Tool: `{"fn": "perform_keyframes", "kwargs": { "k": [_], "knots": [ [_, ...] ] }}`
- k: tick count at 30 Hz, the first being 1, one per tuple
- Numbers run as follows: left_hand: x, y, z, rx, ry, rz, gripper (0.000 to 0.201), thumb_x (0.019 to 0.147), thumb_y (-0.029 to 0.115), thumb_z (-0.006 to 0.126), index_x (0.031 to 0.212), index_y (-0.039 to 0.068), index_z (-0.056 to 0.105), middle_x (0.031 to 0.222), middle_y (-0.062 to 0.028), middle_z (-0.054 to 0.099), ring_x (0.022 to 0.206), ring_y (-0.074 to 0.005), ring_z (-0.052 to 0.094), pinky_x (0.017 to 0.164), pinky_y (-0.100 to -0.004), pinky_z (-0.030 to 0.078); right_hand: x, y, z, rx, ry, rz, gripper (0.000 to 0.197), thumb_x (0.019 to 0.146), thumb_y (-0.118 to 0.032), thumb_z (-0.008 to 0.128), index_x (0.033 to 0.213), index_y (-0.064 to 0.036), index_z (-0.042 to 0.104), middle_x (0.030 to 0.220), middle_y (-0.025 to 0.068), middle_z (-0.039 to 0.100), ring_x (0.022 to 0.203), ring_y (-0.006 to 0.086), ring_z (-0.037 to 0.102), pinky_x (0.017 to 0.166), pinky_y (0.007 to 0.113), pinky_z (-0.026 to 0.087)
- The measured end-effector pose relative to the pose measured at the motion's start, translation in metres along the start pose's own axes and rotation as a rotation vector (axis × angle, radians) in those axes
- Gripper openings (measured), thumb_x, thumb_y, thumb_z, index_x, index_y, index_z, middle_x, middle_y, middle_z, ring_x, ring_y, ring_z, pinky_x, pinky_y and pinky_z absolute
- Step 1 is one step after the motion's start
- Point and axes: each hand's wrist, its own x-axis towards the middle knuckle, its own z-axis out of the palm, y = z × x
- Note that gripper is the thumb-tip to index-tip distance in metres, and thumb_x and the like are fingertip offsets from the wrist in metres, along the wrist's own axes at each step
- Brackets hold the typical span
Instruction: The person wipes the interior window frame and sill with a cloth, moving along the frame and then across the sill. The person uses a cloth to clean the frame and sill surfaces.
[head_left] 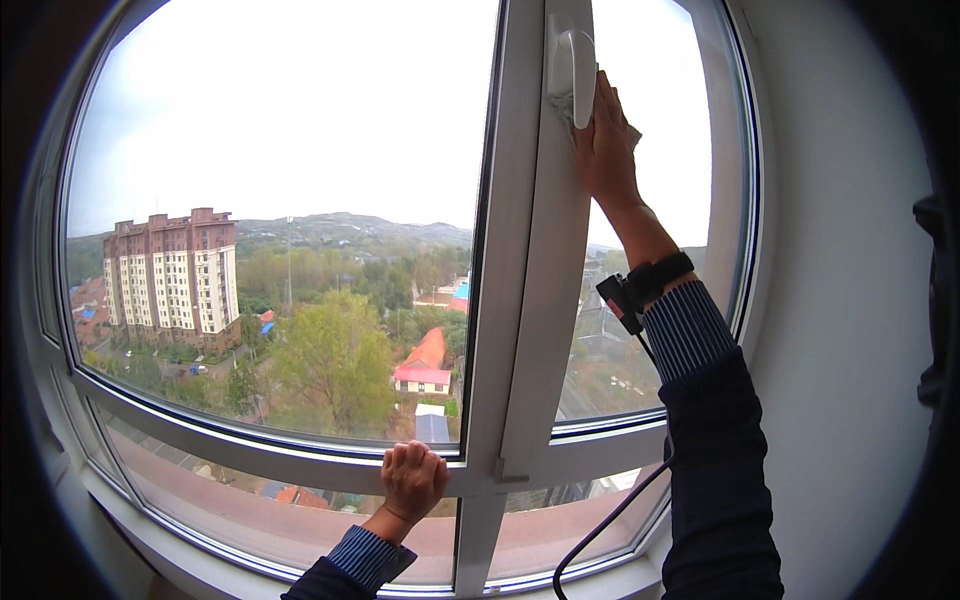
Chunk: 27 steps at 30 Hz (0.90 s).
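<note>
I face a white-framed window [520, 330] with a vertical post in the middle. My right hand [603, 140] is raised high and presses a pale cloth [628, 130] against the frame beside the white window handle [573, 75]. A black wrist strap [655, 280] with a small device sits on that wrist. My left hand [413, 480] is curled in a fist on the horizontal crossbar [300, 450] of the frame, low in the view, resting there.
A black cable [610, 520] hangs from the right wrist down past the lower pane. A white wall [850, 300] stands at the right. Outside the glass are an apartment block [172, 280], trees and red roofs.
</note>
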Motion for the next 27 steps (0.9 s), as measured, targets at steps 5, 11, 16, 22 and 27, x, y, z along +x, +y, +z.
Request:
{"fn": "perform_keyframes", "kwargs": {
  "k": [5, 11, 16, 22, 27],
  "knots": [
    [0.0, 0.0, 0.001, 0.017, -0.003, -0.01, 0.018, 0.091, 0.02, 0.066, 0.079, 0.011, 0.056, 0.087, -0.0082, 0.053, 0.082, -0.0256, 0.053, 0.075, -0.0414, 0.041, 0.054, 0.023, 0.003, 0.005, -0.116, 0.096, 0.054, 0.112, -0.023, 0.036, 0.164, -0.0093, 0.03, 0.17, 0.0158, 0.027, 0.156, 0.0397, 0.029, 0.128, 0.054, 0.026],
    [0.0, 0.0, 0.001, 0.026, 0.007, 0.006, 0.018, 0.091, 0.02, 0.066, 0.08, 0.011, 0.055, 0.088, -0.0085, 0.053, 0.082, -0.0257, 0.053, 0.075, -0.0411, 0.041, -0.033, -0.032, -0.018, -0.048, -0.119, -0.018, 0.051, 0.109, -0.015, 0.048, 0.159, -0.0067, 0.04, 0.169, 0.0187, 0.029, 0.154, 0.0404, 0.032, 0.125, 0.055, 0.03],
    [0.001, 0.0, 0.0, 0.016, 0.004, 0.011, 0.018, 0.091, 0.019, 0.066, 0.08, 0.01, 0.055, 0.088, -0.0082, 0.054, 0.082, -0.0257, 0.053, 0.075, -0.0409, 0.042, -0.043, -0.044, -0.037, -0.05, -0.184, -0.248, 0.048, 0.103, -0.011, 0.059, 0.15, -0.0045, 0.05, 0.163, 0.0151, 0.041, 0.151, 0.0393, 0.038, 0.123, 0.053, 0.035],
    [0.0, -0.001, 0.001, 0.027, 0.016, 0.012, 0.017, 0.09, 0.018, 0.067, 0.08, 0.011, 0.055, 0.088, -0.0077, 0.053, 0.082, -0.0255, 0.054, 0.075, -0.041, 0.042, 0.005, -0.062, -0.011, -0.115, -0.123, -0.37, 0.043, 0.1, -0.013, 0.064, 0.142, -0.0051, 0.059, 0.154, 0.0114, 0.054, 0.146, 0.0304, 0.047, 0.123, 0.05, 0.036],
    [-0.001, -0.001, 0.001, 0.022, 0.009, 0.004, 0.017, 0.089, 0.019, 0.068, 0.08, 0.012, 0.055, 0.089, -0.0072, 0.054, 0.083, -0.0253, 0.054, 0.075, -0.0407, 0.042, 0.035, -0.058, 0.002, -0.237, -0.08, -0.505, 0.04, 0.101, -0.015, 0.064, 0.14, -0.0077, 0.061, 0.152, 0.0074, 0.057, 0.147, 0.0253, 0.047, 0.125, 0.048, 0.035]
  ]
}}
